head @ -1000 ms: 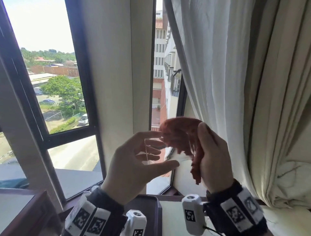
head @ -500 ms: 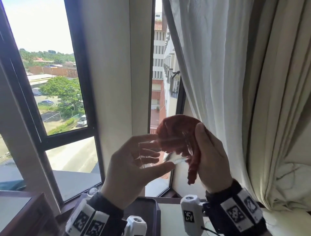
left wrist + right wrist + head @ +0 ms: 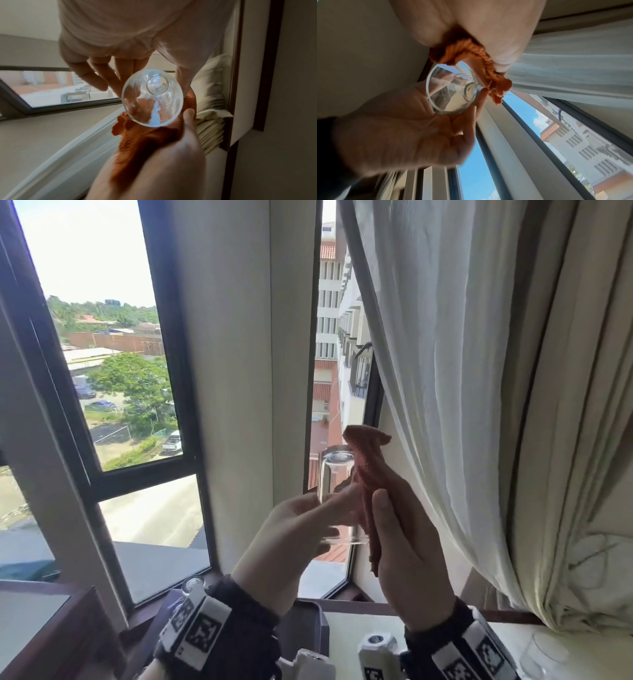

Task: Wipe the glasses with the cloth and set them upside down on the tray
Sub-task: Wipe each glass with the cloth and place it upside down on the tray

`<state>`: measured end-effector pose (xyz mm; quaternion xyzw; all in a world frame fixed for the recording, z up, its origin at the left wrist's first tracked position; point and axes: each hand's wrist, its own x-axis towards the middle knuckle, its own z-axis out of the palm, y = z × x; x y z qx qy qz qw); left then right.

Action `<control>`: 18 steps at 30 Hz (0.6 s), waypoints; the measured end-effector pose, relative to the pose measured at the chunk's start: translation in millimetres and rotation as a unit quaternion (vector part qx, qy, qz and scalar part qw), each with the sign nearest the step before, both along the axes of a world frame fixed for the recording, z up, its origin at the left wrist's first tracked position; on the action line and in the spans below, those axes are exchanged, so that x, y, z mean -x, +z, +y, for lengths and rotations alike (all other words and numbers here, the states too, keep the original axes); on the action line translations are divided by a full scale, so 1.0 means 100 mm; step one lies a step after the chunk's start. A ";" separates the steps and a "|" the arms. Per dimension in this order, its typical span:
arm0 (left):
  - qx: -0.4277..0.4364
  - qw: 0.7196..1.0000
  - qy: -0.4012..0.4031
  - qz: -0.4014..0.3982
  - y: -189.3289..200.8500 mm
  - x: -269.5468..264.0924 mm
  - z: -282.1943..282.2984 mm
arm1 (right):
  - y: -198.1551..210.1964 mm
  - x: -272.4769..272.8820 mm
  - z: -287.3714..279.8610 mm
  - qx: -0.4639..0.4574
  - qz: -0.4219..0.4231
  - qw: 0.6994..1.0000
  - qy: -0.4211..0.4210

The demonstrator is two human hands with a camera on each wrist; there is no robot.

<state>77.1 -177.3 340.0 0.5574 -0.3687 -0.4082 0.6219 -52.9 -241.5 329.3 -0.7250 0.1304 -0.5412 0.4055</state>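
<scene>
A clear glass (image 3: 337, 494) is held up before the window, base up and rim down. My left hand (image 3: 322, 517) grips its lower part with thumb and fingers. An orange-red cloth (image 3: 364, 470) lies against the glass's right side, and my right hand (image 3: 394, 525) holds it with the thumb over it. In the left wrist view I look into the rim of the glass (image 3: 151, 100), with the cloth (image 3: 145, 142) beneath it. The right wrist view shows the cloth (image 3: 471, 56) bunched in my right hand beside the glass (image 3: 452, 93). A dark tray (image 3: 308, 628) sits low, mostly hidden by my wrists.
A glass (image 3: 193, 585) stands behind my left wrist. Another glass (image 3: 544, 652) stands on the pale tabletop at the lower right. A white curtain (image 3: 462, 371) hangs close on the right. Window panes and a wall pillar (image 3: 233, 371) are straight ahead.
The glass has turned from lying sideways to standing base up. The cloth has moved from over the glass's end to along its right side.
</scene>
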 end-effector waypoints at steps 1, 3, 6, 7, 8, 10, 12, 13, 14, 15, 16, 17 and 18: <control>0.014 0.999 -0.006 0.033 0.02 -0.01 0.00 | -0.02 0.01 0.01 0.016 0.014 1.000 -0.001; 0.052 0.994 -0.003 0.101 0.06 -0.04 -0.03 | -0.09 0.01 0.05 0.069 0.043 0.996 -0.023; 0.094 0.978 0.009 0.185 0.12 -0.09 -0.07 | -0.23 -0.02 0.07 0.151 0.088 0.981 -0.083; 0.104 0.974 0.010 0.202 0.14 -0.09 -0.07 | -0.27 -0.04 0.06 0.178 0.098 0.973 -0.108; 0.110 0.971 0.009 0.214 0.15 -0.09 -0.09 | -0.30 -0.05 0.05 0.203 0.111 0.964 -0.132; 0.125 0.963 0.003 0.238 0.16 -0.09 -0.09 | -0.31 -0.07 0.02 0.245 0.145 0.944 -0.167; 0.133 0.962 0.004 0.239 0.16 -0.09 -0.11 | -0.29 -0.07 0.00 0.276 0.179 0.924 -0.193; 0.137 0.963 0.009 0.231 0.17 -0.09 -0.11 | -0.27 -0.07 0.01 0.285 0.191 0.917 -0.205; 0.143 0.965 0.011 0.217 0.18 -0.08 -0.11 | -0.25 -0.07 0.01 0.288 0.203 0.911 -0.215; 0.151 0.969 0.007 0.197 0.22 -0.06 -0.09 | -0.24 -0.07 0.02 0.289 0.217 0.906 -0.222; 0.158 0.973 0.000 0.165 0.23 -0.06 -0.08 | -0.23 -0.07 0.02 0.286 0.229 0.902 -0.226; 0.165 0.977 -0.009 0.134 0.26 -0.04 -0.05 | -0.20 -0.08 0.04 0.284 0.241 0.900 -0.228; 0.175 0.979 -0.009 0.103 0.28 -0.03 -0.03 | -0.18 -0.09 0.05 0.283 0.251 0.897 -0.227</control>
